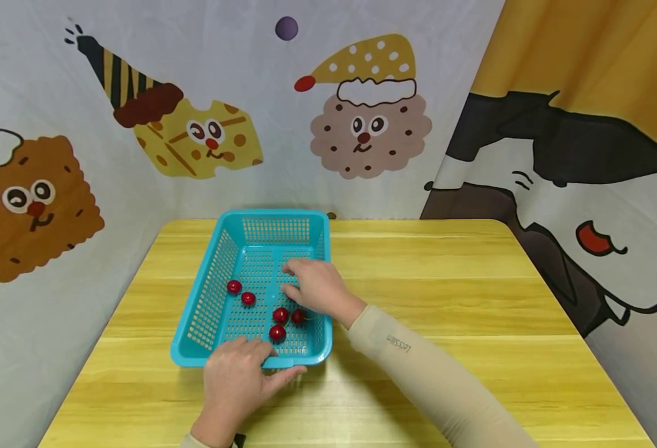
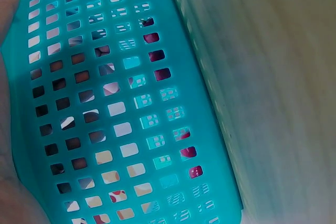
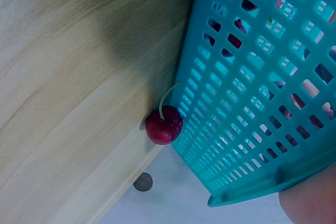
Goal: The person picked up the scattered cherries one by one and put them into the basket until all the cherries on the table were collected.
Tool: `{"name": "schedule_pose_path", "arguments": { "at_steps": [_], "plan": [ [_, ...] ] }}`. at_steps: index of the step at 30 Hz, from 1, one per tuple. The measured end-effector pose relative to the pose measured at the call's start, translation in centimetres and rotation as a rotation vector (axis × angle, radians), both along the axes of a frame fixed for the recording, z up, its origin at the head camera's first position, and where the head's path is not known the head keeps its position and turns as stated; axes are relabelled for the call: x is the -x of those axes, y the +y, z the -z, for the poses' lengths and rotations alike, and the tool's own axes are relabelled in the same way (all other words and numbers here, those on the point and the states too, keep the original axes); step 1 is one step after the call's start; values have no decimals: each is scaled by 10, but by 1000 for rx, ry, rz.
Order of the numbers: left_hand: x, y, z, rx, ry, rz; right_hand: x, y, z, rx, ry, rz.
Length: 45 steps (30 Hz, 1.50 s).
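A turquoise plastic basket (image 1: 196,292) with perforated walls stands on the table. My left hand (image 1: 239,376) grips its near rim, fingers over the top and thumb along the outside. The right hand (image 1: 320,286) reaches in over the right rim, its thumb and forefinger apart and nothing visible between them. Below it on the basket floor lie three red cherries (image 1: 280,315), with two more cherries (image 1: 241,292) further left. Another cherry (image 3: 164,124), stem up, sits outside on the table against the basket wall in the right wrist view; the head view hides it.
The wooden table (image 1: 446,280) extends to the right of the basket, under my right forearm in its beige sleeve (image 1: 418,367). A cartoon-printed cloth (image 1: 284,186) hangs behind the far edge. On the right hangs another printed cloth (image 1: 614,205).
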<state>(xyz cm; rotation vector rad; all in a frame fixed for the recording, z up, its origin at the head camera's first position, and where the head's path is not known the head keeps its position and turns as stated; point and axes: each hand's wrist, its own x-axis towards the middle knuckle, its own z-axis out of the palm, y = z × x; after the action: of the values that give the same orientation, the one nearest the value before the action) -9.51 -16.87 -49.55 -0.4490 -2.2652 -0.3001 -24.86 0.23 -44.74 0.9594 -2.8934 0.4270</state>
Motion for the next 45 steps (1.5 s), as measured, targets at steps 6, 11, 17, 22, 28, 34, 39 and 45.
{"name": "schedule_pose_path", "arguments": {
  "at_steps": [6,11,17,22,28,34,39,45],
  "plan": [
    [-1,0,1,4,1,-2,-1,1,2,-5,-1,0],
    [-1,-1,1,3,-1,-1,-2,1,1,-9,-9,0],
    [-2,0,1,2,-4,0,-2,0,1,-7,-4,-1],
    [-2,0,0,0,-5,4,-2,1,2,0,2,-2],
    [0,-1,0,0,7,5,-1,0,2,3,-1,0],
    [1,-3,0,0,13,9,0,0,1,-2,-5,6],
    [2,-3,0,-4,14,10,0,1,1,5,-7,6],
    [1,-2,-1,-7,7,9,0,1,2,18,-6,5]
  ]
}}
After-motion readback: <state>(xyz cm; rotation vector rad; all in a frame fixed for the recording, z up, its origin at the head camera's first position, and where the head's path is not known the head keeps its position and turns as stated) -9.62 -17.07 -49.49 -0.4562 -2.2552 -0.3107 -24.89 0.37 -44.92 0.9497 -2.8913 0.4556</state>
